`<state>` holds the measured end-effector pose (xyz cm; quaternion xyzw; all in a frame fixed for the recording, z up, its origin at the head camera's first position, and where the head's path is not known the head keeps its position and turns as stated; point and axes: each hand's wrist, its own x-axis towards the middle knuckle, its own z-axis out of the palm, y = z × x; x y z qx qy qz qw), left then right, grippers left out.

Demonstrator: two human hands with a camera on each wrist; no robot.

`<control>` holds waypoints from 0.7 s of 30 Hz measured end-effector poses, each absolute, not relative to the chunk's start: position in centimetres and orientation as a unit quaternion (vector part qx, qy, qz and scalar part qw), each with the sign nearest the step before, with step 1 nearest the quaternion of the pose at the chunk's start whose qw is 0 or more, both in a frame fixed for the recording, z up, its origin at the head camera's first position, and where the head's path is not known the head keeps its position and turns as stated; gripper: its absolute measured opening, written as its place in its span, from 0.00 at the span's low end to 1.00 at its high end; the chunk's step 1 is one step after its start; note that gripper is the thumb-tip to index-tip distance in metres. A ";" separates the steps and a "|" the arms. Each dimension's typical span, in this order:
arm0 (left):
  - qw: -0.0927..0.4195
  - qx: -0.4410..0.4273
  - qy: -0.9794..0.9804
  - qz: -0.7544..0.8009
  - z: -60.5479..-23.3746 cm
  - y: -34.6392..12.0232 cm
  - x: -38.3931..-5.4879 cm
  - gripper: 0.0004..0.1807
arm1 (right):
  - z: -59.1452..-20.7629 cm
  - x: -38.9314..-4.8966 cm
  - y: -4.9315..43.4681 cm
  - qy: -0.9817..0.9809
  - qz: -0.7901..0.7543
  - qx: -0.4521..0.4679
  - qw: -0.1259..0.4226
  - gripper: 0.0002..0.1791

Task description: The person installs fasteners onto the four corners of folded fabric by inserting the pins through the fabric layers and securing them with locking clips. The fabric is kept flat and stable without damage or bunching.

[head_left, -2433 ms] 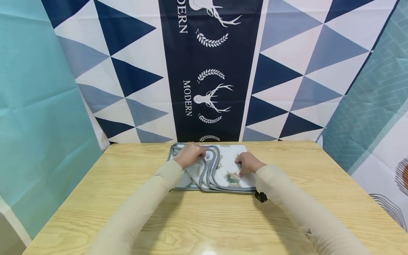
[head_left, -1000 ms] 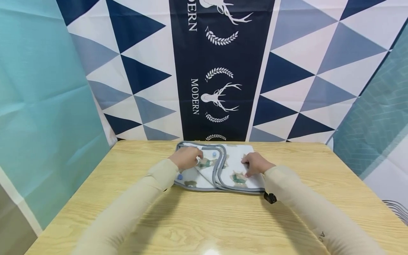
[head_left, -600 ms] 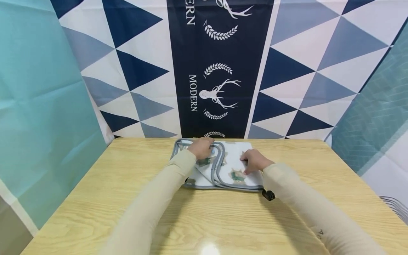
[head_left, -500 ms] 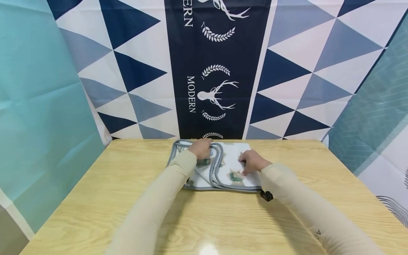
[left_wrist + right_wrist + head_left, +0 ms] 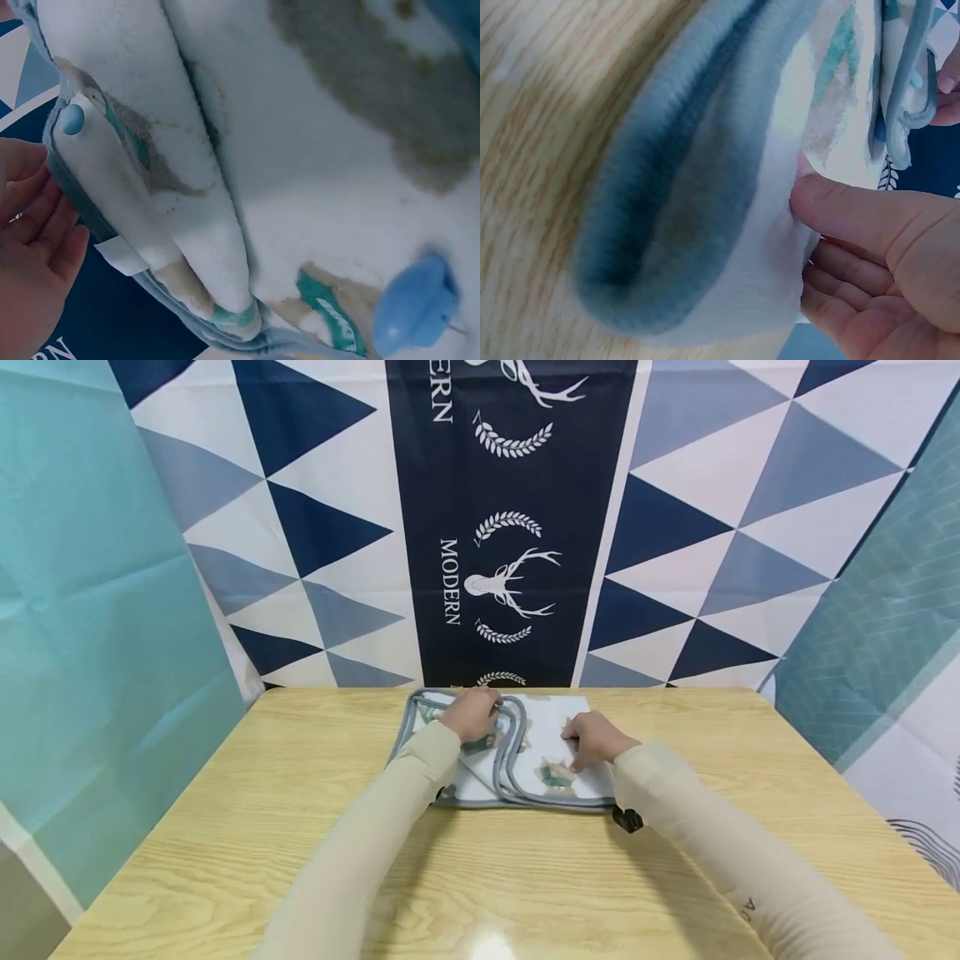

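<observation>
A folded white plush cloth (image 5: 553, 743) with brown and green patches lies near the table's far edge. Grey-blue binding edges it, and a blue snap button (image 5: 73, 119) sits by a white tag (image 5: 121, 256). My left hand (image 5: 472, 714) is over its left part, at the far border. In the left wrist view its fingers (image 5: 64, 251) are loosely bent beside that border, with no clear grip. At the cloth's right end my right hand (image 5: 596, 740) pinches the fold, thumb (image 5: 847, 212) on top and the other fingers at the edge.
The wooden table (image 5: 480, 877) spreads out in front of the cloth. Behind it hangs a patterned curtain (image 5: 510, 527) with triangles and deer heads. A teal sheet (image 5: 105, 635) closes off the left side. A larger blue snap (image 5: 416, 307) shows close to the left wrist camera.
The left part's overlapping layers now lie flatter than 2.4 s ago. My left hand has since shifted from the left part towards the far border. The right hand stays at the same end.
</observation>
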<state>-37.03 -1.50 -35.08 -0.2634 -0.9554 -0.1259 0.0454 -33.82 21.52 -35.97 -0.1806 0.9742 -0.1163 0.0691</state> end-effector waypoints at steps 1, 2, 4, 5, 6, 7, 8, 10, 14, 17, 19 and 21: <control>0.059 -0.275 -0.951 -0.128 -35.1 -1.7 -36.9 0.13 | -36.0 -33.8 21.6 0.974 -0.117 -0.179 0.070 0.32; 0.072 -0.285 -0.947 -0.130 -35.2 -1.8 -36.8 0.12 | -35.9 -33.7 21.6 0.974 -0.119 -0.177 0.071 0.32; 0.098 -0.306 -0.937 -0.138 -35.2 -2.2 -36.6 0.10 | -35.9 -33.7 21.5 0.974 -0.120 -0.177 0.072 0.32; 0.107 -0.315 -0.932 -0.144 -35.1 -2.4 -36.4 0.09 | -35.9 -33.6 21.5 0.975 -0.119 -0.175 0.072 0.32; 0.114 -0.323 -0.928 -0.147 -35.0 -2.7 -36.2 0.09 | -35.8 -33.6 21.5 0.975 -0.122 -0.171 0.074 0.32; 0.117 -0.327 -0.926 -0.150 -35.0 -3.0 -36.0 0.09 | -35.9 -33.6 21.5 0.975 -0.123 -0.170 0.075 0.32; 0.118 -0.329 -0.924 -0.155 -35.0 -3.3 -35.7 0.08 | -36.0 -33.6 21.4 0.975 -0.125 -0.168 0.077 0.32; 0.116 -0.332 -0.921 -0.169 -34.7 -4.1 -35.2 0.07 | -36.1 -33.7 21.3 0.975 -0.126 -0.167 0.078 0.32; 0.104 -0.322 -0.920 -0.198 -34.3 -6.1 -33.8 0.06 | -36.2 -33.7 21.3 0.974 -0.127 -0.174 0.075 0.33; 0.101 -0.314 -0.921 -0.207 -33.9 -7.9 -32.9 0.05 | -36.1 -33.6 21.5 0.974 -0.123 -0.179 0.070 0.33; 0.094 -0.309 -0.924 -0.207 -33.6 -9.2 -32.5 0.05 | -36.1 -33.6 21.7 0.974 -0.124 -0.177 0.070 0.33; 0.083 -0.307 -0.926 -0.204 -33.5 -10.7 -32.0 0.06 | -36.0 -33.6 21.7 0.973 -0.122 -0.180 0.073 0.33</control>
